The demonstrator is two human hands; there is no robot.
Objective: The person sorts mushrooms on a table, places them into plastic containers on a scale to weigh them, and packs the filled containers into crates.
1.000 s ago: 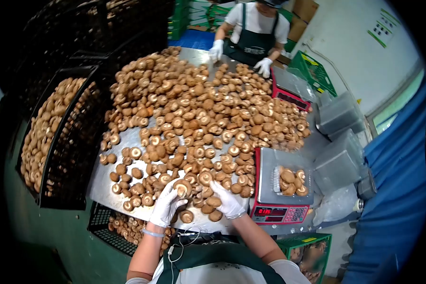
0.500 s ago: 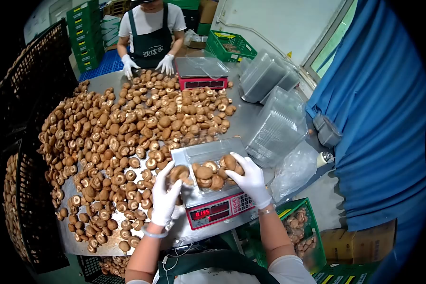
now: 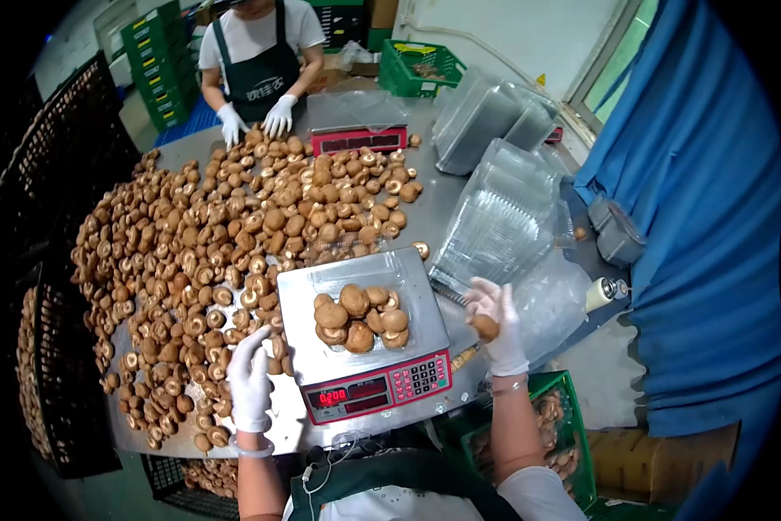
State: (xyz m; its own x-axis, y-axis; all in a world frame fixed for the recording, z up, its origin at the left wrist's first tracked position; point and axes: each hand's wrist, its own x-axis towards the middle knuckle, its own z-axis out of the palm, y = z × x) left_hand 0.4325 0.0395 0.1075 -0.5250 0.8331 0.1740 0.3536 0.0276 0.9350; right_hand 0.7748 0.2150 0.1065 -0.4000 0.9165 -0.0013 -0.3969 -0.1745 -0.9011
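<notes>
My right hand [image 3: 497, 328], in a white glove, holds a single brown mushroom [image 3: 484, 327] to the right of the scale. On the left, my gloved left hand [image 3: 251, 379] is beside the scale's edge with its fingers apart and nothing visible in it. Between them stands the red and silver scale [image 3: 375, 376], its display reading 0.200. A clear tray [image 3: 410, 327] on the scale's plate bears several brown mushrooms [image 3: 354, 300]. The large heap of mushrooms [image 3: 182, 243] spreads over the metal table behind and left of my left hand.
Stacked clear trays [image 3: 501, 213] and a plastic bag [image 3: 547, 300] lie at the right. Across the table a co-worker's gloved hands [image 3: 279, 116] touch the heap beside a second scale [image 3: 358, 139]. Black crates [image 3: 60, 365] stand left; a green crate [image 3: 573, 434] is below right.
Both hands have drawn apart from the tray on the scale. More mushrooms sit in the tray, and the display went from 0.135 to 0.200. My left hand no longer holds a mushroom.
</notes>
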